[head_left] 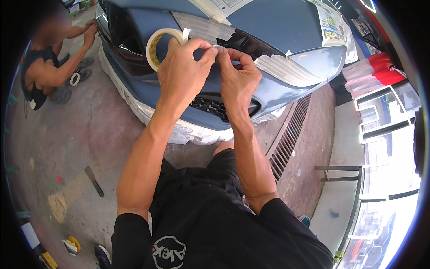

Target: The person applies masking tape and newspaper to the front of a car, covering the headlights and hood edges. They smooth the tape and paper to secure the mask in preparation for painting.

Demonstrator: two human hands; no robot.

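Observation:
Both hands meet in front of the blue-grey front end of a car [148, 15]. My left hand [182, 76] is closed, with a roll of masking tape [150, 50] hanging at its fingers. Thumb and forefinger of my right hand [240, 83] are pinched together, touching the left fingertips. A small whitish bit, apparently the tape's end, shows between them; most of it is hidden. Behind the hands, strips of masking tape [204, 27] lie along a dark panel. More overlapping strips cover part of the headlight area [286, 71] on the right.
At the left a person [49, 67] crouches with both hands at the car's edge, a tape roll [75, 80] by the forearm. A scraper [94, 181] lies on the floor. A drain grate [291, 136] runs right of the car. Masking sheet [179, 134] lines the bumper's bottom.

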